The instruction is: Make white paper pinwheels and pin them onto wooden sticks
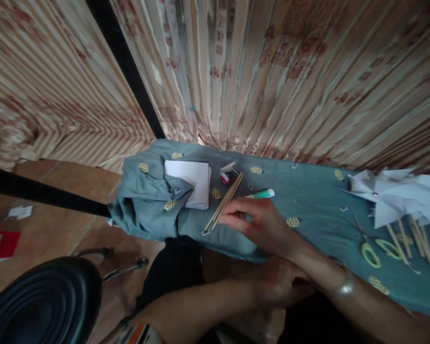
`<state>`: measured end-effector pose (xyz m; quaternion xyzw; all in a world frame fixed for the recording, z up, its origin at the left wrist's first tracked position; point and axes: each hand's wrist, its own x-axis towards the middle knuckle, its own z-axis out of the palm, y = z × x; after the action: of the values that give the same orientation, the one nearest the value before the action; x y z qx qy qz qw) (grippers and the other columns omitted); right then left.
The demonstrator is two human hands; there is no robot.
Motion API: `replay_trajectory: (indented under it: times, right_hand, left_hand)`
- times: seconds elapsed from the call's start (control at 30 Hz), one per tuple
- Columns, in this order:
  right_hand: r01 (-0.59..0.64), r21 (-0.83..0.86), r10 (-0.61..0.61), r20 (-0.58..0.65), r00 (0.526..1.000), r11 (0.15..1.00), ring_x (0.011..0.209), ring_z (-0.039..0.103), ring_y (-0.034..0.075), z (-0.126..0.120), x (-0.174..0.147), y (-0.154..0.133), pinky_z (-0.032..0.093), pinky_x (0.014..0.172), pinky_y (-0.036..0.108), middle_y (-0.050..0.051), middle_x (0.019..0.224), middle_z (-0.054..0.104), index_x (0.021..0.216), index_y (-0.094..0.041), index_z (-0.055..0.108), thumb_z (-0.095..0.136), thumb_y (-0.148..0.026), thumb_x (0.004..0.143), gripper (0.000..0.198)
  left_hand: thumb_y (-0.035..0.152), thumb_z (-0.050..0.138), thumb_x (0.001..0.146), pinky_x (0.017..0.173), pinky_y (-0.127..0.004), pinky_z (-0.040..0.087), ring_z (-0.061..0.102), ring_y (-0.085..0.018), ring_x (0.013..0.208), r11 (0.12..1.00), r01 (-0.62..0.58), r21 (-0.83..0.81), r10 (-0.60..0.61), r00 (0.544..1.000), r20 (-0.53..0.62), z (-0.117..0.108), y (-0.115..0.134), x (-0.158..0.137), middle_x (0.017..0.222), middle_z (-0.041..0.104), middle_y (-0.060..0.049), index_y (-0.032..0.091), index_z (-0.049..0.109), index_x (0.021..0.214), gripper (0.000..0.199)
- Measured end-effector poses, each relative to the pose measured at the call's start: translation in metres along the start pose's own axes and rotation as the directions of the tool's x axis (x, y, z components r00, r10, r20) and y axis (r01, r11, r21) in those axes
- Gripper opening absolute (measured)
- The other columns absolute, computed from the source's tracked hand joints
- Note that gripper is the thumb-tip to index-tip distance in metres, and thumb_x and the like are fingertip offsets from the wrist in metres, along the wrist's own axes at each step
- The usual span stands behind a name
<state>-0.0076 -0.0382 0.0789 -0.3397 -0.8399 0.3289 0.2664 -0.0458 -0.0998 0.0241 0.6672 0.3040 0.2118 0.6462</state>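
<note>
Slim pale wooden sticks (226,199) lie on the counter (308,191), slanted 1-to-7, at 10 o'clock from the right hand (261,222). Fingers (238,205) curled by them, can't tell if that grip's pinching. Left hand (281,284) at 5 o'clock below, grip unclear.

On the counter (315,193), the widest open stretch lies between the glue stick (264,194) and the paper pinwheels (387,210); a hand could enter from above, since the right forearm (322,263) slants across the near side. Scissors (367,238) and the pinwheels' sticks crowd the right. A slim lane runs between the paper stack (191,179) and the loose wooden sticks (226,198), with the small red box (229,175) at its far end. The right hand (260,222) blocks the sticks' near side; the left hand (281,284) fills room below that wrist. The curtain (272,105) bars the far edge.
</note>
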Motion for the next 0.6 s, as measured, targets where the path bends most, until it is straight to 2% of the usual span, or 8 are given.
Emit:
replay_trajectory:
  times: [0.03,0.1,0.17,0.3,0.47,0.6]
  right_hand:
    - [0.041,-0.144,-0.036,0.042,0.998,0.989,0.073,0.065,0.016,0.003,0.015,0.007,0.051,0.072,0.028,0.003,0.078,0.072,0.086,-0.017,0.071,0.063,-0.028,0.095,0.016]
    - [0.137,-0.399,-0.069,0.181,0.981,0.907,0.087,0.065,0.022,0.016,0.039,0.023,0.051,0.083,0.034,0.009,0.087,0.072,0.091,-0.013,0.07,0.06,-0.019,0.096,0.013]
    - [0.223,-0.515,-0.075,0.293,0.953,0.828,0.098,0.063,0.024,0.031,0.054,0.038,0.051,0.089,0.038,0.014,0.102,0.071,0.104,-0.011,0.068,0.058,-0.017,0.096,0.014]
    - [0.272,-0.611,-0.038,0.367,0.929,0.744,0.105,0.06,0.027,0.051,0.062,0.049,0.05,0.092,0.041,0.017,0.116,0.066,0.113,-0.01,0.064,0.061,-0.021,0.094,0.022]
    - [0.262,-0.609,-0.022,0.372,0.928,0.749,0.105,0.062,0.027,0.051,0.06,0.048,0.051,0.092,0.041,0.017,0.121,0.065,0.112,-0.01,0.065,0.058,-0.019,0.096,0.02]
    - [0.256,-0.631,-0.04,0.336,0.941,0.733,0.109,0.062,0.027,0.054,0.061,0.049,0.052,0.093,0.04,0.02,0.137,0.059,0.121,-0.008,0.062,0.057,-0.021,0.097,0.028]
  left_hand:
    - [0.037,0.068,0.087,0.073,-0.03,0.051,0.069,-0.021,0.08,0.999,-0.024,0.031,0.024,0.999,0.025,0.002,0.0,-0.001,0.083,0.074,-0.006,0.018,0.076,0.096,0.023]
    - [0.034,0.065,0.088,0.075,-0.03,0.052,0.069,-0.021,0.08,0.99,-0.086,0.109,0.076,0.993,0.093,0.009,-0.005,-0.003,0.084,0.075,-0.006,0.019,0.076,0.095,0.019]
    - [0.03,0.062,0.089,0.075,-0.03,0.052,0.07,-0.021,0.081,0.964,-0.159,0.213,0.12,0.975,0.185,0.02,-0.013,-0.002,0.084,0.075,-0.005,0.02,0.075,0.092,0.017]
    - [0.027,0.058,0.089,0.069,-0.03,0.051,0.07,-0.023,0.08,0.897,-0.212,0.388,0.094,0.949,0.3,0.043,-0.031,0.009,0.085,0.075,-0.007,0.019,0.072,0.081,0.018]
    - [0.029,0.061,0.085,0.066,-0.031,0.051,0.07,-0.024,0.08,0.895,-0.218,0.389,0.096,0.946,0.309,0.052,-0.041,0.021,0.085,0.075,-0.007,0.019,0.069,0.073,0.017]
    - [0.028,0.06,0.086,0.069,-0.031,0.052,0.07,-0.024,0.081,0.898,-0.229,0.376,0.116,0.947,0.301,0.051,-0.042,0.019,0.086,0.075,-0.008,0.019,0.069,0.076,0.017]
